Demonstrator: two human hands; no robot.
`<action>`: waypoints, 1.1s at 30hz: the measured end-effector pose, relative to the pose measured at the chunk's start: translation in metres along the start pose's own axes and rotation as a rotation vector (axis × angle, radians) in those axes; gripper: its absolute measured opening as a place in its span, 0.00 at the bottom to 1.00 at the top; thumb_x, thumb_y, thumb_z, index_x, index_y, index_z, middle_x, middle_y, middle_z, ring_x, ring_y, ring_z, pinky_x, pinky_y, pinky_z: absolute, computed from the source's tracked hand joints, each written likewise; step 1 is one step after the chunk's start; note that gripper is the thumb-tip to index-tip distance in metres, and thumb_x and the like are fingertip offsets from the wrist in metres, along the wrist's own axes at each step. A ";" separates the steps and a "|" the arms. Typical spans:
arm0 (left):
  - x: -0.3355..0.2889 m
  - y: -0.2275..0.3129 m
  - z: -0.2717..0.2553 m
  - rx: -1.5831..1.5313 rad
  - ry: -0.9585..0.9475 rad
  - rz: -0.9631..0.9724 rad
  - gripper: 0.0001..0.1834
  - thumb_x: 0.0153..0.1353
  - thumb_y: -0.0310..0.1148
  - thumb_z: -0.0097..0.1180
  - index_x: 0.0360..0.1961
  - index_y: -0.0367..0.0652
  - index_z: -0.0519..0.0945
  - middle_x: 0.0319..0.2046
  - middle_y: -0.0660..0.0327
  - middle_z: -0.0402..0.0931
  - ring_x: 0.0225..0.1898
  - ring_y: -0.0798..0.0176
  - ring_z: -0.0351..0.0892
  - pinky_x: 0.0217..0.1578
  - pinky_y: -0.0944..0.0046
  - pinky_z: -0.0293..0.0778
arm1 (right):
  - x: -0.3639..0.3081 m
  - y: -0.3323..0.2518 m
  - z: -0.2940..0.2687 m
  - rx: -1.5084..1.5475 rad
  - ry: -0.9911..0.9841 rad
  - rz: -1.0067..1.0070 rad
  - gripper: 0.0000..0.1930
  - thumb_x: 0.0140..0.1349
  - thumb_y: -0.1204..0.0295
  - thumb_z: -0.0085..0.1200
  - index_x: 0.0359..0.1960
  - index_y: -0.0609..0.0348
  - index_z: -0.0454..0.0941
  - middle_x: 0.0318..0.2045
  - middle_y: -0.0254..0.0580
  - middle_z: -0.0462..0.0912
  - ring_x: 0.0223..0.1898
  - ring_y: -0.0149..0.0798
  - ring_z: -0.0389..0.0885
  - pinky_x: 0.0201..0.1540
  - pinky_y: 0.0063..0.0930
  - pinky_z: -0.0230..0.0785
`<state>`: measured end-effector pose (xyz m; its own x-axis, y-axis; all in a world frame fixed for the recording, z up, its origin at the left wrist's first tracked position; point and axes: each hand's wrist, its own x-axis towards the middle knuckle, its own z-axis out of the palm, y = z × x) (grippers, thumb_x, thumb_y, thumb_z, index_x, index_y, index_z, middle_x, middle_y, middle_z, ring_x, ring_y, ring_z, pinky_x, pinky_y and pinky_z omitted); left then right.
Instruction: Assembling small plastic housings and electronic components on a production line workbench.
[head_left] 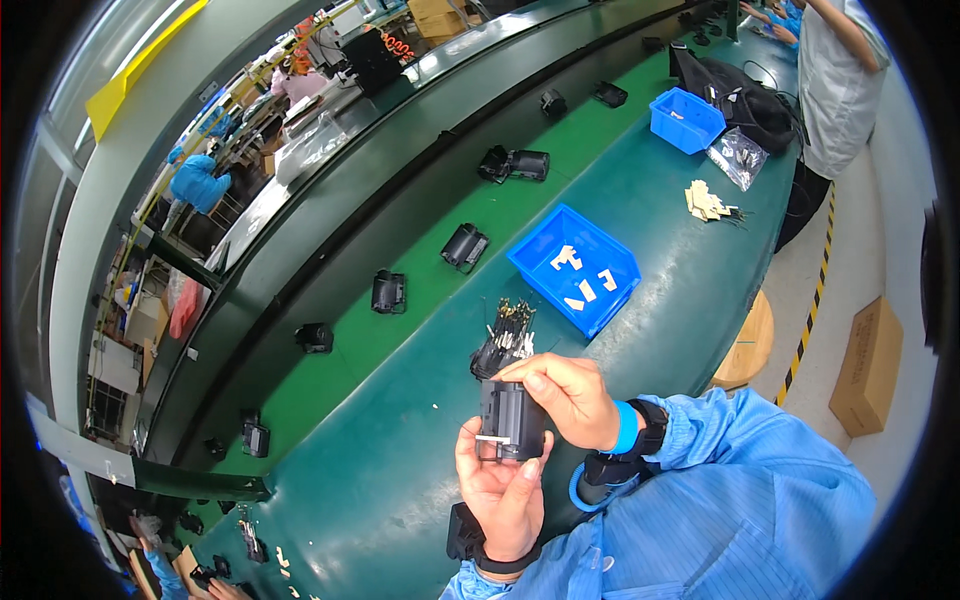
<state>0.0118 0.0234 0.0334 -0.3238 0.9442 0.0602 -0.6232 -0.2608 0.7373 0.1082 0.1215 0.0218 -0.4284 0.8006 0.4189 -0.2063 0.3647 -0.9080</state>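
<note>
As the left hand [505, 495] cups a black housing [512, 408], the right hand [572, 398] grips its top

Both hold it over the worktop [390, 440]. At twelve o'clock lies a wire bundle [513, 325]; at one, a blue bin [612, 308]; at ten, another black part [314, 338].

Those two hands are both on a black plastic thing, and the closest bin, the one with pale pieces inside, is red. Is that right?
Not quite: the closest bin is blue, not red, as the head view shows. The pale pieces are inside it, and both the left hand and right hand are on the black plastic thing.
</note>
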 end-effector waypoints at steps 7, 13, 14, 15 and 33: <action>-0.001 0.007 -0.013 0.001 0.053 -0.166 0.32 0.51 0.20 0.55 0.56 0.45 0.55 0.48 0.56 0.62 0.46 0.61 0.70 0.45 0.57 0.73 | 0.008 -0.001 -0.005 -0.393 -0.151 -0.151 0.10 0.52 0.70 0.57 0.31 0.63 0.75 0.26 0.45 0.78 0.28 0.42 0.78 0.29 0.31 0.69; 0.094 0.075 -0.096 0.442 0.309 0.037 0.20 0.52 0.25 0.56 0.46 0.46 0.65 0.38 0.64 0.68 0.35 0.71 0.72 0.25 0.74 0.70 | 0.025 -0.001 -0.041 -0.624 0.085 -0.276 0.04 0.50 0.75 0.56 0.26 0.59 0.75 0.24 0.38 0.77 0.24 0.41 0.75 0.27 0.31 0.66; 0.111 0.094 -0.113 0.447 0.368 0.056 0.19 0.52 0.25 0.56 0.45 0.47 0.66 0.37 0.65 0.68 0.34 0.72 0.71 0.24 0.74 0.69 | 0.027 -0.005 -0.044 -0.622 0.083 -0.282 0.04 0.50 0.75 0.56 0.26 0.59 0.75 0.24 0.38 0.77 0.24 0.41 0.75 0.27 0.31 0.66; 0.132 0.110 -0.127 0.489 0.395 0.092 0.20 0.52 0.25 0.57 0.45 0.46 0.65 0.37 0.65 0.68 0.34 0.71 0.71 0.24 0.74 0.68 | 0.031 -0.006 -0.048 -0.758 0.016 -0.377 0.04 0.49 0.75 0.57 0.26 0.59 0.75 0.25 0.38 0.77 0.25 0.40 0.75 0.28 0.30 0.65; 0.224 0.111 -0.288 1.302 0.914 0.356 0.40 0.59 0.55 0.44 0.58 0.28 0.57 0.60 0.43 0.55 0.61 0.49 0.56 0.60 0.60 0.51 | 0.024 0.035 -0.011 -1.208 -0.515 -0.404 0.16 0.44 0.57 0.59 0.25 0.56 0.74 0.24 0.33 0.69 0.31 0.35 0.68 0.33 0.29 0.58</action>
<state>-0.3352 0.1483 -0.0650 -0.8980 0.3261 0.2955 0.4065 0.3574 0.8408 0.1001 0.1584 -0.0006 -0.8517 0.3722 0.3688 0.3795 0.9235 -0.0556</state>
